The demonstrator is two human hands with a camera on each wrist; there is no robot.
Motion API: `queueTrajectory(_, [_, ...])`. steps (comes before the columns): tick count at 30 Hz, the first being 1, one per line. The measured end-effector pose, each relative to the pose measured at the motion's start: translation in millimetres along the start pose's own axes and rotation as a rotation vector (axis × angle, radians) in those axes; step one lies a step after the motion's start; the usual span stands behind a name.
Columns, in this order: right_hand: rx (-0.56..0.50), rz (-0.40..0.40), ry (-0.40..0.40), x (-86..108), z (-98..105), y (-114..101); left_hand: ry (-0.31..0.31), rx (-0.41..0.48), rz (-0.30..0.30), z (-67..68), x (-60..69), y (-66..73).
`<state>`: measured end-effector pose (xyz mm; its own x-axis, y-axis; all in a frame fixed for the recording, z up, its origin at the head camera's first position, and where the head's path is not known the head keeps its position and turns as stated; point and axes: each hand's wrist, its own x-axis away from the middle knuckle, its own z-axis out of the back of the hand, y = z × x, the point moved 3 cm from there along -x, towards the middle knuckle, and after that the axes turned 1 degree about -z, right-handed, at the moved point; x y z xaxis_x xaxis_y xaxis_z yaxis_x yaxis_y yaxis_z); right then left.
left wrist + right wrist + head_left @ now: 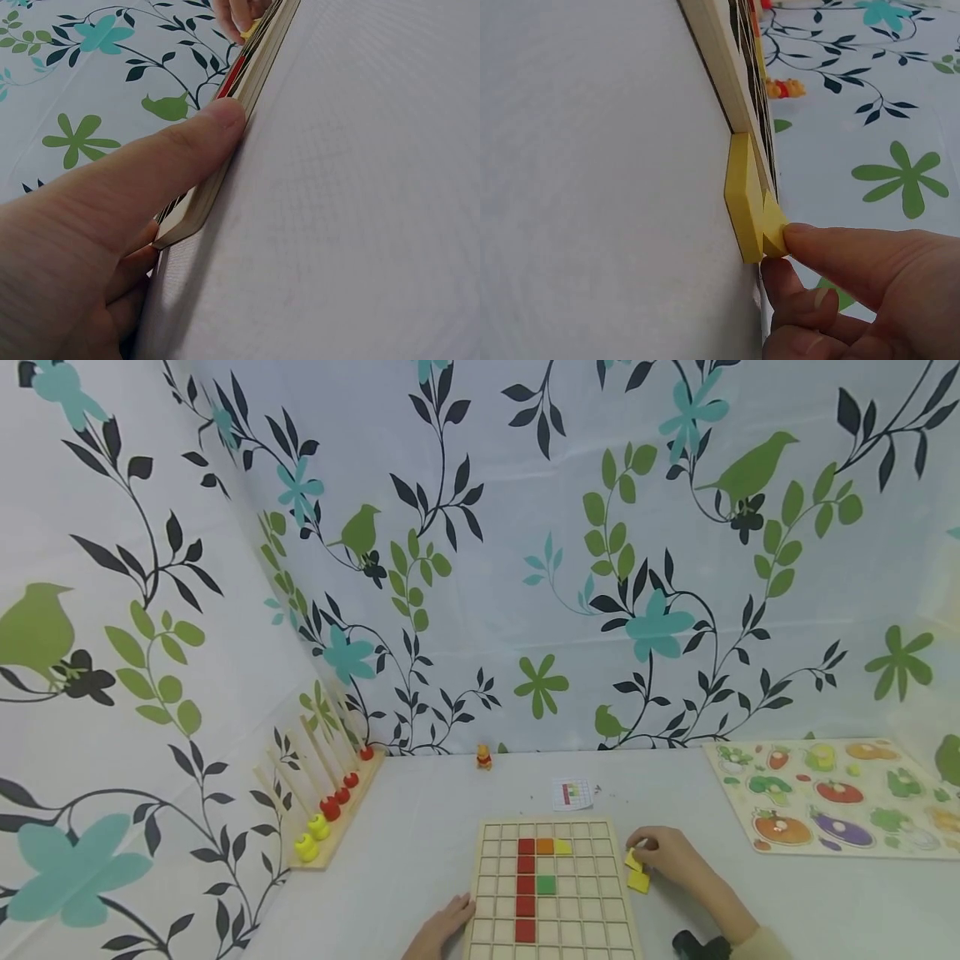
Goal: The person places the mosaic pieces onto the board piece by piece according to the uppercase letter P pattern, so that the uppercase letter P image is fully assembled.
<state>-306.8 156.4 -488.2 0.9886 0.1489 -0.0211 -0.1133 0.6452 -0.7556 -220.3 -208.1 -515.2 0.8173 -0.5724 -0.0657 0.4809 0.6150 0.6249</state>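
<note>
On the table lies a wooden grid board (577,910). Its cells hold a column of red tiles (526,884), an orange tile (544,846), a yellow tile (562,847) and a green tile (546,885). My left hand (450,920) rests at the board's left edge; in the left wrist view its thumb (191,139) lies along the wooden side. Right of the board, my right hand (667,852) pinches a yellow square tile (774,225) between thumb and finger. A second yellow tile (742,199) lies beside it on the table, close to the board's edge.
Behind the board lies a small pattern card (573,794), with a bear figurine (483,757) farther back. A peg rack (333,835) with red and yellow pieces stands at the left. A vegetable puzzle board (813,814) lies at the right, before the patterned curtain.
</note>
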Motion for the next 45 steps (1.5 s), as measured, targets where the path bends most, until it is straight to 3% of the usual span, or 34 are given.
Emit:
queueTrajectory(9, [-0.016,-0.051,-0.02,2.6,8,5,0.006,-0.024,-0.016,0.6,-1.2,2.9])
queueTrajectory(13, [-0.028,-0.053,-0.033,4.3,10,3,0.007,-0.003,0.036,0.3,0.0,4.8])
queueTrajectory(23, [-0.148,0.078,-0.102,7.3,11,-15,0.023,-0.014,0.013,-1.9,2.5,2.6])
queueTrajectory(30, [-0.218,0.167,-0.173,3.1,-10,-36,0.028,-0.029,-0.004,-2.2,0.8,0.0])
queueTrajectory(37, [-0.23,0.242,-0.239,-2.4,-36,-51,0.013,0.01,0.061,-2.2,2.2,3.8])
queueTrajectory(45, [-0.202,0.283,-0.234,-2.6,-49,-57,0.02,-0.002,0.031,-1.2,1.5,3.7])
